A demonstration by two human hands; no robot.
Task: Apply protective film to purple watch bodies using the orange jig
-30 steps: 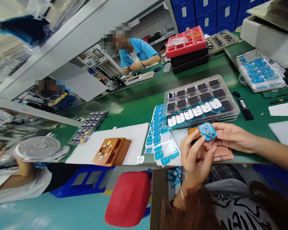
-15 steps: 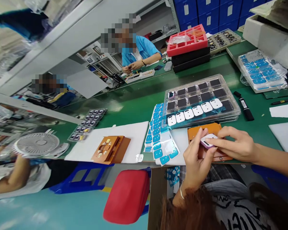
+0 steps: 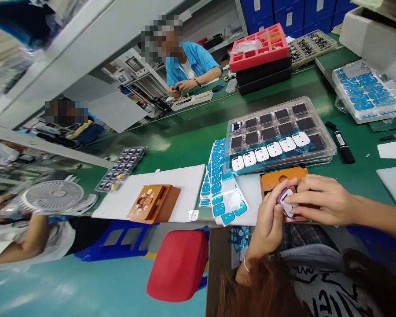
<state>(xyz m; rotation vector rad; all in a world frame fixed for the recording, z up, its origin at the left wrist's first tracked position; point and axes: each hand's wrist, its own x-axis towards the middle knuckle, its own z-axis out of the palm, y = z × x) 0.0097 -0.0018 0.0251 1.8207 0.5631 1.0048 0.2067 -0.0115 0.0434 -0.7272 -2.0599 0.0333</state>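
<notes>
Between my two hands is a small rounded device (image 3: 286,203) with a purple rim and a white face with dark holes. My left hand (image 3: 271,215) grips it from the left, its fingers and thumb around the rim. The fingers of my right hand (image 3: 323,200) press on the white face from the right. Under them lies an orange fixture (image 3: 270,179), partly hidden by my hands. Just behind, a clear tray (image 3: 317,154) with dark square slots carries a blue strip (image 3: 262,163) of white rounded stickers. Blue-and-white sticker sheets (image 3: 217,174) lie to the left.
A second orange fixture (image 3: 148,203) rests on a white sheet (image 3: 193,185) farther left. A black marker (image 3: 343,145) lies right of the tray. A red compartment tray (image 3: 259,46) is stacked at the back. A co-worker (image 3: 193,66) sits across the green table; a red stool (image 3: 178,266) stands nearby.
The device has turned in my left hand, its white face now tilted more upright. My right fingers have shifted over it. The whole view has moved slightly.
</notes>
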